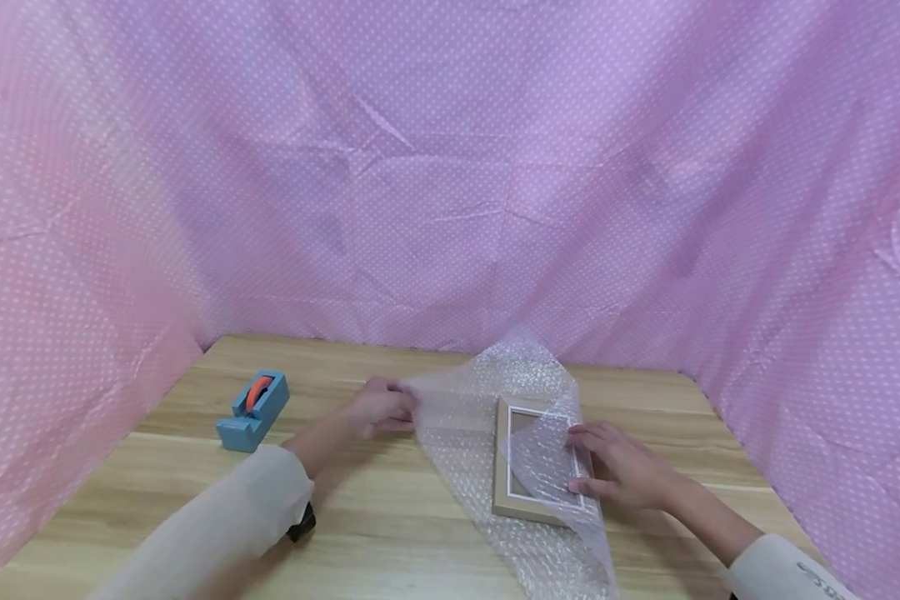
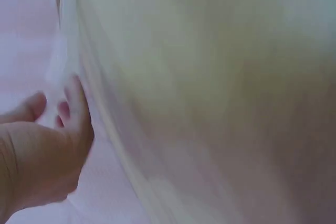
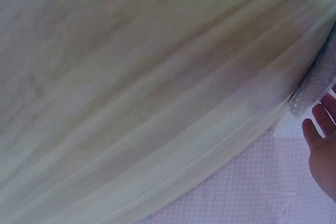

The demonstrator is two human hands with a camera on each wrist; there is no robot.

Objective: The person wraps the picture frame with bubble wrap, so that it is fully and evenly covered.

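A picture frame [image 1: 501,467] with a tan border and a white inner line lies on a sheet of bubble wrap [image 1: 457,425]. One flap of the wrap is folded over the frame's right part. My right hand [image 1: 626,467] rests at the frame's right edge, its extended fingers touching that flap. Out to the left, my left hand [image 1: 382,408] pinches the left corner of the wrap, pulled out to a point. Its thumb and fingers [image 2: 79,103] also show in the left wrist view, somewhat blurred.
A blue tape dispenser [image 1: 258,417] with an orange roll stands on the left of the wooden table [image 1: 390,533]. Pink dotted cloth [image 1: 450,208] hangs around the table's back and sides. A small black object [image 1: 302,523] shows beneath the left sleeve.
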